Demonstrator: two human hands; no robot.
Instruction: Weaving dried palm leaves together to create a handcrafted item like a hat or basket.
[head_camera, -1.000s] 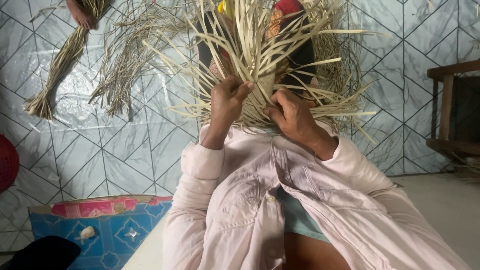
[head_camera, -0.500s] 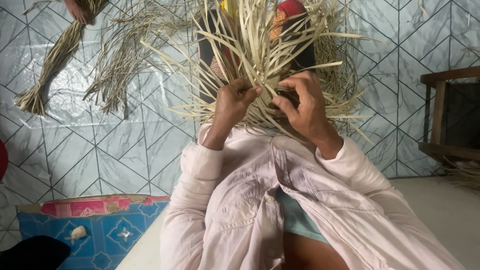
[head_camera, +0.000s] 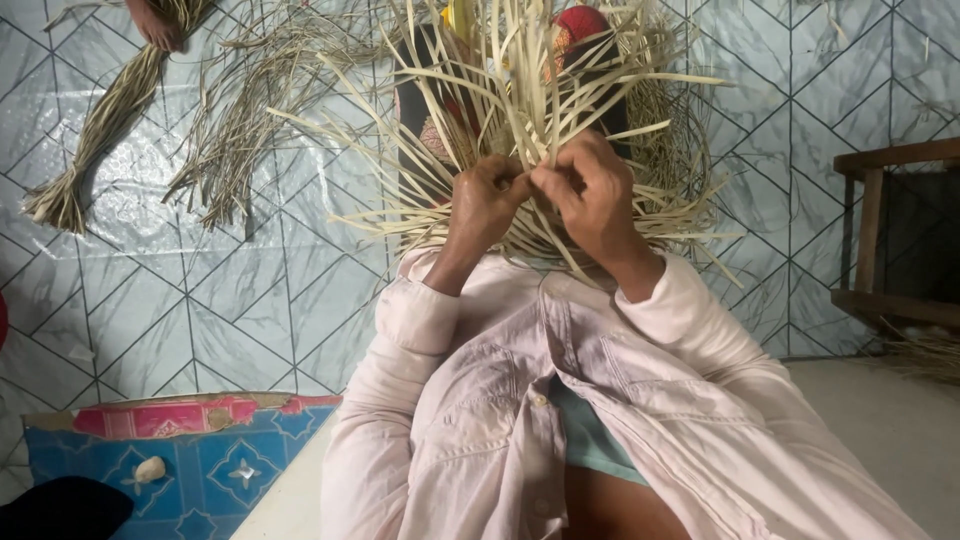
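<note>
A half-woven piece of pale dried leaf strips (head_camera: 520, 100) fans out in front of me, loose ends sticking up and sideways. My left hand (head_camera: 483, 205) grips the woven part at its centre, fingers curled. My right hand (head_camera: 590, 195) meets it there, thumb and fingers pinching a strip next to the left thumb. Both hands touch. The woven base is mostly hidden behind the hands. Pale pink shirt sleeves (head_camera: 690, 330) cover both my arms.
Bundles of dried strips (head_camera: 95, 140) and loose strands (head_camera: 250, 110) lie on the tiled-pattern floor sheet (head_camera: 200, 290) at upper left, with another person's hand (head_camera: 155, 22) on one bundle. A wooden frame (head_camera: 880, 240) stands at right. A blue patterned box (head_camera: 180, 460) sits at lower left.
My right hand rose from the lower edge of the weave to its centre and closed against my left hand. The left hand stayed gripping the weave.
</note>
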